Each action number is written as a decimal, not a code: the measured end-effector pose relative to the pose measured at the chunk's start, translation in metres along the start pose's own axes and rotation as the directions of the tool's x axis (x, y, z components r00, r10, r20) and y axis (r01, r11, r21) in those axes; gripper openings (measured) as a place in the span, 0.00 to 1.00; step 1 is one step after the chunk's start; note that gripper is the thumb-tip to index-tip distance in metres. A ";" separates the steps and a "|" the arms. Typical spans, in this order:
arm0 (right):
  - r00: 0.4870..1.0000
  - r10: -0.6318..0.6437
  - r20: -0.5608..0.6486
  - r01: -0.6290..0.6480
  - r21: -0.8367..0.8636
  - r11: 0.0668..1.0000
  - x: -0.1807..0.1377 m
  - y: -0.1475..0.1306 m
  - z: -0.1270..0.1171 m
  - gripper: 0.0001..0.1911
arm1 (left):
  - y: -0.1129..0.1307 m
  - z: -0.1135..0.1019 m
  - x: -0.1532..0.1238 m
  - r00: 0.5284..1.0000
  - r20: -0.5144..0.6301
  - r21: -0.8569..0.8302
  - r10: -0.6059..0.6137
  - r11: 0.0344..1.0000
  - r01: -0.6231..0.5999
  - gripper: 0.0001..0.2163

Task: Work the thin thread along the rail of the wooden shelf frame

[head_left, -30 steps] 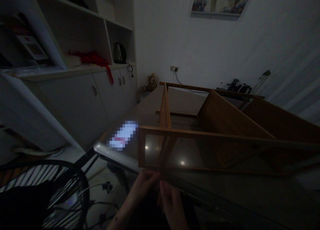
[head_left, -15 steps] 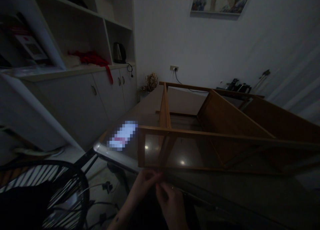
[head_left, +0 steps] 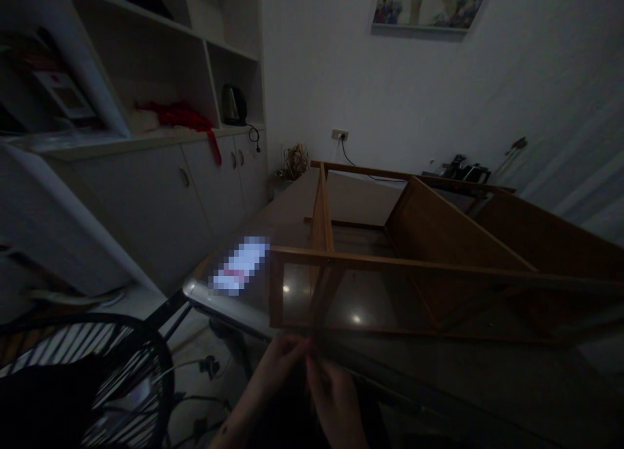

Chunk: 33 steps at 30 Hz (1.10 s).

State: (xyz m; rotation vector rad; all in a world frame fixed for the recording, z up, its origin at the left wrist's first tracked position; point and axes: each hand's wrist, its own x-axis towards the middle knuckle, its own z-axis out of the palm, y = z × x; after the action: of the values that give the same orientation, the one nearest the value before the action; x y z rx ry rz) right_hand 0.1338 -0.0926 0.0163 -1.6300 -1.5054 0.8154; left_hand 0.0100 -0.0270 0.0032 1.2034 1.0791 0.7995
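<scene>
My left hand and my right hand meet fingertip to fingertip just in front of the table's near edge. Both are closed in a pinch, and whatever is between the fingers is too small and dark to make out. Right beyond them a wooden shelf frame lies on its side on the glossy table. Its near rail and lower edge run off to the right, with upright boards between the rails. A bright blurred rectangle lies on the table left of the frame.
A black slatted chair stands at the lower left, with cables on the floor beside it. White cabinets line the left side, holding a kettle and red cloth. Dark appliances sit behind the frame.
My fingertips have shifted slightly and the right hand's fingers are drawn closer together against the left's. The frame and the table have not moved.
</scene>
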 end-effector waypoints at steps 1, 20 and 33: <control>1.000 -0.011 0.000 0.011 -0.044 0.999 0.000 0.000 0.000 0.21 | 0.000 0.001 0.000 1.000 -0.027 0.015 0.004 1.000 -0.004 0.21; 0.993 -0.105 -0.044 0.097 -0.157 0.983 0.000 -0.003 -0.007 0.22 | 0.002 0.001 0.000 0.999 0.023 -0.012 -0.033 0.999 0.033 0.21; 0.993 -0.107 -0.040 0.096 -0.210 0.973 0.002 0.000 -0.005 0.18 | 0.008 0.002 -0.001 1.000 0.014 0.009 -0.015 1.000 0.015 0.21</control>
State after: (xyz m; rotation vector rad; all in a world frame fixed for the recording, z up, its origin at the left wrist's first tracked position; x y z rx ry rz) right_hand 0.1379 -0.0916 0.0187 -1.6934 -1.6687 0.5722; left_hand 0.0116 -0.0268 0.0112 1.2053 1.0803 0.7743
